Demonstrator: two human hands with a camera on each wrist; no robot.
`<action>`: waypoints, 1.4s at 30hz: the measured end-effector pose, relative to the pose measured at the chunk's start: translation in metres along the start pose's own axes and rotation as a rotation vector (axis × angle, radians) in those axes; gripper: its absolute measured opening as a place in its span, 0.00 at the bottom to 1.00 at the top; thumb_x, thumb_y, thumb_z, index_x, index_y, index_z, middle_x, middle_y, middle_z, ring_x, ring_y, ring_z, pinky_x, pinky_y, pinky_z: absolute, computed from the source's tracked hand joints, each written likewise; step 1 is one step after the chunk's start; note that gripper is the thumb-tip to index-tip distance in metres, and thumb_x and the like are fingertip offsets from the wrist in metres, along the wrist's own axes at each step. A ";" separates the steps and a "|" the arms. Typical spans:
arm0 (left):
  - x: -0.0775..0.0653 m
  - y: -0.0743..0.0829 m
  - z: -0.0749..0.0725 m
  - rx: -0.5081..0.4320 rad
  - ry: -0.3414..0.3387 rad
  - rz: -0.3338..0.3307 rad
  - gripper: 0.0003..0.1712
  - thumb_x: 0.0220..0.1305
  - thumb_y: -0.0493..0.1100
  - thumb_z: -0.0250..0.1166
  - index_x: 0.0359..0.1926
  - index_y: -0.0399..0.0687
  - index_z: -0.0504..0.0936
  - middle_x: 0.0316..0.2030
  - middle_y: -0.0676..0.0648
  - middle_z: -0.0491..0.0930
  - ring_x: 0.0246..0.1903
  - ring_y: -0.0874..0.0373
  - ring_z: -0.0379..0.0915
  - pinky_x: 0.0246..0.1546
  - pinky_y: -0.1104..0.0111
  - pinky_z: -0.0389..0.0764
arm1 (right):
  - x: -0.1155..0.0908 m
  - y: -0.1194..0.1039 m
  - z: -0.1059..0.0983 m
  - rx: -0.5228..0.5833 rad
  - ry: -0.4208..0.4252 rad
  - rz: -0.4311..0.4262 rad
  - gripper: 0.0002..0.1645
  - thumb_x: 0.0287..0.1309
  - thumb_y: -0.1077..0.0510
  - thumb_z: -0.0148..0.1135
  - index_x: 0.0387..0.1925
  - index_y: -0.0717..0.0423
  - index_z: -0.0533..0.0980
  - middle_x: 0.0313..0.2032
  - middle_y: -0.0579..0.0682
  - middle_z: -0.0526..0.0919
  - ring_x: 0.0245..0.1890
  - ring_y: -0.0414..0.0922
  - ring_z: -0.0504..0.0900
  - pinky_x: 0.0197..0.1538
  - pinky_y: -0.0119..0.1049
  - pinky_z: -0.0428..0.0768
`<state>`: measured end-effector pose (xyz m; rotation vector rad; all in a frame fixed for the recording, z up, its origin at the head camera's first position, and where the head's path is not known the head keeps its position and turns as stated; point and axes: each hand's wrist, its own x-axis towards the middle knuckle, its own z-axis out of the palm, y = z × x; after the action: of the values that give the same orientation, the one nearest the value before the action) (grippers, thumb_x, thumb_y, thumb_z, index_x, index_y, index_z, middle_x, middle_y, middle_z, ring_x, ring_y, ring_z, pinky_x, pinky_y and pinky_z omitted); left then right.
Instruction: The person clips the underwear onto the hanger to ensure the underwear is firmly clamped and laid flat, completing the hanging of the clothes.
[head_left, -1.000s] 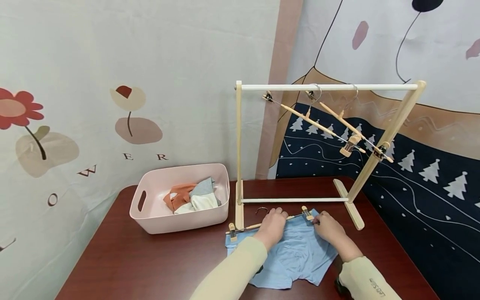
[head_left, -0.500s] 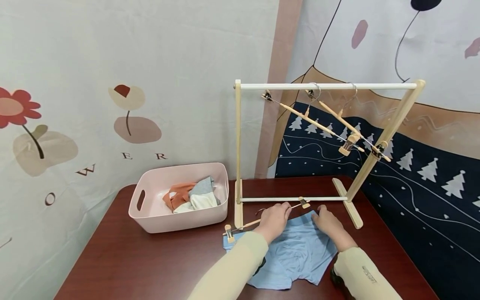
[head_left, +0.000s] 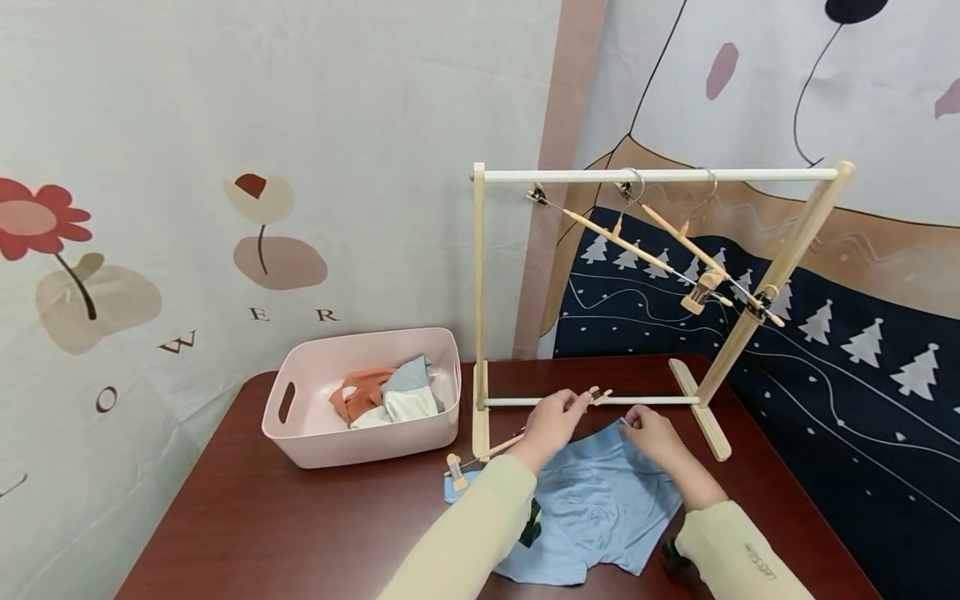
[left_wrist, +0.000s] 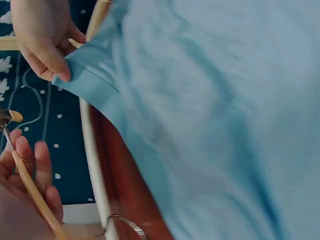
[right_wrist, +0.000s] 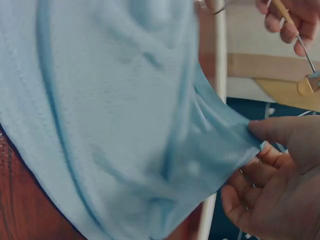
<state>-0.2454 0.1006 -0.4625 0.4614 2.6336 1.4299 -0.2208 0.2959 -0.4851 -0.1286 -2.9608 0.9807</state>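
Light-blue shorts lie on the table, with their right waistband corner lifted. My right hand pinches that corner between thumb and fingers, plain in the right wrist view. My left hand holds the wooden bar of a clip hanger, its fingers curled about it. The hanger's right clip is raised, apart from the cloth. Its left clip sits at the left waistband corner. The hanger's metal hook shows low in the left wrist view. My left forearm hides part of the shorts.
A wooden rack with white rods stands behind my hands. Two clip hangers hang from its top rod. At the left is a pink basket holding orange, grey and white clothes. A printed cloth backs the table.
My left hand has lifted the hanger's right end, and its clip has come up and away from the waistband. My right hand has raised the shorts' corner and shifted slightly left.
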 end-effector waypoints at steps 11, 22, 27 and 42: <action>0.013 0.011 -0.013 -0.288 -0.032 -0.080 0.21 0.63 0.56 0.61 0.46 0.46 0.83 0.30 0.47 0.83 0.33 0.53 0.79 0.32 0.72 0.76 | -0.018 -0.023 -0.026 0.133 0.034 -0.067 0.09 0.57 0.59 0.63 0.35 0.61 0.75 0.33 0.55 0.82 0.31 0.45 0.77 0.31 0.35 0.73; 0.014 0.018 -0.016 -0.243 -0.032 -0.041 0.18 0.67 0.54 0.58 0.43 0.46 0.83 0.25 0.50 0.82 0.28 0.60 0.78 0.31 0.73 0.78 | -0.021 -0.028 -0.025 0.117 0.036 -0.095 0.09 0.56 0.58 0.64 0.36 0.60 0.77 0.33 0.53 0.82 0.33 0.44 0.78 0.33 0.34 0.74; 0.018 0.018 -0.017 -0.333 -0.051 -0.092 0.21 0.66 0.56 0.58 0.39 0.42 0.82 0.25 0.46 0.82 0.26 0.59 0.77 0.38 0.65 0.81 | -0.019 -0.031 -0.024 0.109 0.051 -0.124 0.08 0.56 0.59 0.65 0.35 0.59 0.77 0.34 0.54 0.83 0.36 0.47 0.80 0.35 0.36 0.75; 0.023 0.021 -0.022 -0.513 -0.131 -0.109 0.21 0.70 0.54 0.52 0.51 0.43 0.77 0.33 0.47 0.78 0.26 0.62 0.71 0.33 0.75 0.76 | -0.023 -0.041 -0.030 0.134 0.063 -0.159 0.08 0.55 0.60 0.65 0.35 0.60 0.78 0.33 0.52 0.83 0.34 0.44 0.79 0.35 0.34 0.76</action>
<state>-0.2680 0.1012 -0.4321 0.3298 2.0457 1.8741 -0.1989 0.2794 -0.4365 0.0757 -2.7864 1.1258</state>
